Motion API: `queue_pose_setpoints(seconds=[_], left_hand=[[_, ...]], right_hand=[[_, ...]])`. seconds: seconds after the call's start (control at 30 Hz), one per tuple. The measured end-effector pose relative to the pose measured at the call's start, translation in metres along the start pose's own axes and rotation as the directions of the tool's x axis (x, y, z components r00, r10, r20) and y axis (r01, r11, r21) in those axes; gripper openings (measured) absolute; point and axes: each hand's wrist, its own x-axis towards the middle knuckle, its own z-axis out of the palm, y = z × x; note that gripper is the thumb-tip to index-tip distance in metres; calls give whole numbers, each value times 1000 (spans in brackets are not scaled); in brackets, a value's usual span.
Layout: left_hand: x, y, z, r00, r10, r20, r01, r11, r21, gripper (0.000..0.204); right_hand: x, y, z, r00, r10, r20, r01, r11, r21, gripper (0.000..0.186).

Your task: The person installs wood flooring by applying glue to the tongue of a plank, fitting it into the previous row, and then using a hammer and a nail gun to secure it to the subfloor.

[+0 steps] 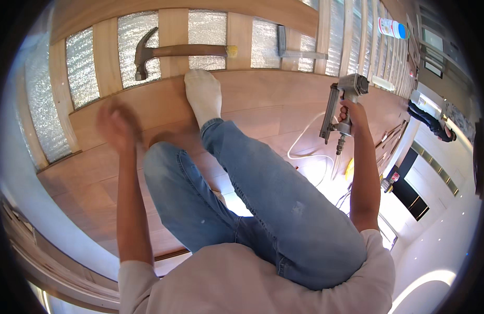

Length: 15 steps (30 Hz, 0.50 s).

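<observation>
My right hand (353,116) grips the handle of a grey pneumatic nail gun (351,86), held up at the right with its long magazine on the left side. My left hand (117,125) is over the laid wooden floorboards (252,125), smeared by motion, so its fingers cannot be made out. A claw hammer (187,50) with a wooden handle lies across pale battens (107,52) and silver foil (87,65) beyond the boards' far edge. Right of it lies a try square (303,54).
A loose plank (200,20) lies across the battens at the far side. A white bottle (389,27) with a blue cap is at the far right. A pale air hose (297,155) loops over the floor below the nail gun. Another person (429,121) is in the distance at right.
</observation>
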Motion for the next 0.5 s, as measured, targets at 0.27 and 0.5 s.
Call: queue_pose_setpoints(seconds=[0.27, 0.5], left_hand=[[21, 58, 60, 963, 259, 74, -257, 966, -32, 20], [19, 46, 68, 962, 249, 110, -253, 967, 20, 21]], right_hand=[[-14, 44, -50, 985, -101, 142, 59, 960, 274, 11], [37, -9, 5, 891, -151, 428, 118, 988, 104, 13]])
